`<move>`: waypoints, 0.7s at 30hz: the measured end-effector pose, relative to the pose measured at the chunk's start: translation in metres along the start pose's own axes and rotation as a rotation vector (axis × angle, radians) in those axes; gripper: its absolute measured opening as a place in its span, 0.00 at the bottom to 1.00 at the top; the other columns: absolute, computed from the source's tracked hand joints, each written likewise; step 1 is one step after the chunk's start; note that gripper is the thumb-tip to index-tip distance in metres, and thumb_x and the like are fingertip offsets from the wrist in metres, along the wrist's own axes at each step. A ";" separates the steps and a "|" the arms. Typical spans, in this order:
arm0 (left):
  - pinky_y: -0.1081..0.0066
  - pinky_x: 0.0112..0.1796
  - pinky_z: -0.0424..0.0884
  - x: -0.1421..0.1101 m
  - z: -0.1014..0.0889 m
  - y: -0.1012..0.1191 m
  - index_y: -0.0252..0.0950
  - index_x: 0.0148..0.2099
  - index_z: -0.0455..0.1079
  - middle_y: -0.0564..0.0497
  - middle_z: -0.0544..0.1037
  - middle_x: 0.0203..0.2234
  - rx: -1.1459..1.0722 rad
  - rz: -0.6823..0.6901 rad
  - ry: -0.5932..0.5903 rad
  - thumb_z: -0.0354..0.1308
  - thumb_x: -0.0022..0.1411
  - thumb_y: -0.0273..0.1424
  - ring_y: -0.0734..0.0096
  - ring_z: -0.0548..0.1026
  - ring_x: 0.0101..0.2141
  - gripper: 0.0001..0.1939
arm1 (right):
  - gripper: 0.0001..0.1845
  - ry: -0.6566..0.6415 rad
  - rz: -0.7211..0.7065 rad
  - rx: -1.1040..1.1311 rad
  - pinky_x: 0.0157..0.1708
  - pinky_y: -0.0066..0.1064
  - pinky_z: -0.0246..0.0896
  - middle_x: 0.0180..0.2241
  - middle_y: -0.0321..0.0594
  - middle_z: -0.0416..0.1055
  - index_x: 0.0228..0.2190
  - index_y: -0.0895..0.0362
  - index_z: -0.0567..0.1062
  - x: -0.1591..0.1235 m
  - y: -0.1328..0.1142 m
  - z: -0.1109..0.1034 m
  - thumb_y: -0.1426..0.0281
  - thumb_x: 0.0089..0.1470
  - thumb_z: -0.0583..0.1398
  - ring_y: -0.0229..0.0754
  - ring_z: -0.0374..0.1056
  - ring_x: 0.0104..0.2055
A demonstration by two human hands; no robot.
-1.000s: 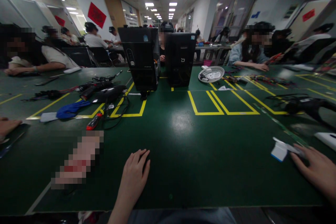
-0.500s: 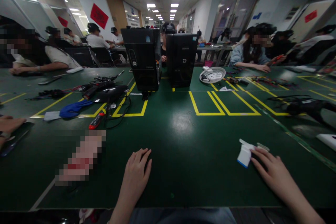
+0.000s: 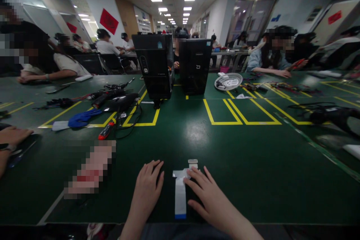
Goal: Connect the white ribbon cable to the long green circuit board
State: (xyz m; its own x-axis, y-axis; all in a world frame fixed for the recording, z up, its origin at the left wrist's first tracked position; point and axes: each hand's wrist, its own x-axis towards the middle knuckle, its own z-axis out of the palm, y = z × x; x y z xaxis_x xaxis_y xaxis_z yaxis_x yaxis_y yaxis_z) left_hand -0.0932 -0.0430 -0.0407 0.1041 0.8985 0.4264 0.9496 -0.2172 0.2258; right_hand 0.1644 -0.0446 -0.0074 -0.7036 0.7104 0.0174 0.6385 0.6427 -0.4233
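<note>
A white flat ribbon cable (image 3: 180,197) with a blue end and a pale connector at its far end lies on the green table in front of me. My right hand (image 3: 206,195) rests over its upper part, fingers spread, index and middle fingertips touching it. Part of the cable is hidden under those fingers. To the cable's left, my left hand (image 3: 148,183) lies palm down on the tabletop, holding nothing, fingers loosely stretched out and apart from the cable.
Two black computer towers (image 3: 154,69) stand at the back centre. A white basket (image 3: 228,81) sits to their right. Left of centre are a red-black screwdriver (image 3: 106,130), a blue glove (image 3: 83,118) and black cables. Another person's hand (image 3: 15,135) rests at the left edge. Yellow tape marks the table.
My right hand has moved left with the ribbon cable, from the right side of the table to the middle. My left hand stays nearly in place. At far left, a standing person has come into view.
</note>
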 end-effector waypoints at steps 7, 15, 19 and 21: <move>0.49 0.55 0.64 -0.001 0.000 0.001 0.34 0.55 0.69 0.42 0.74 0.49 0.002 -0.003 -0.015 0.47 0.67 0.31 0.55 0.71 0.52 0.18 | 0.29 0.007 -0.007 0.042 0.66 0.53 0.29 0.66 0.38 0.48 0.63 0.49 0.57 0.009 0.001 0.004 0.63 0.61 0.54 0.45 0.39 0.69; 0.50 0.54 0.65 0.000 -0.001 0.000 0.36 0.55 0.70 0.43 0.75 0.49 0.001 -0.009 -0.022 0.47 0.67 0.32 0.55 0.71 0.51 0.18 | 0.27 0.053 0.004 0.078 0.67 0.50 0.37 0.66 0.38 0.50 0.62 0.50 0.60 0.001 0.002 0.005 0.62 0.62 0.52 0.46 0.38 0.69; 0.50 0.54 0.65 0.000 -0.002 0.001 0.35 0.55 0.70 0.42 0.74 0.49 0.004 -0.015 -0.030 0.47 0.67 0.32 0.54 0.71 0.52 0.18 | 0.27 0.082 0.006 0.034 0.66 0.50 0.41 0.67 0.38 0.44 0.62 0.49 0.59 -0.005 0.004 -0.001 0.62 0.62 0.52 0.47 0.37 0.69; 0.49 0.54 0.65 -0.001 -0.003 0.002 0.35 0.55 0.70 0.42 0.74 0.49 0.008 -0.021 -0.034 0.46 0.68 0.32 0.54 0.71 0.52 0.19 | 0.26 0.132 0.056 -0.035 0.65 0.51 0.42 0.68 0.39 0.44 0.61 0.48 0.60 -0.011 0.020 -0.007 0.61 0.63 0.51 0.47 0.38 0.69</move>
State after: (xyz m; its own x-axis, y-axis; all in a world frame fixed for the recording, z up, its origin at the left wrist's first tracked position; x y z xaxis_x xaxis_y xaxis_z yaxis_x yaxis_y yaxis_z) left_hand -0.0919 -0.0451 -0.0379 0.0934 0.9153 0.3917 0.9541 -0.1947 0.2275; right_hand 0.1871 -0.0369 -0.0096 -0.6204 0.7758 0.1148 0.6880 0.6087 -0.3952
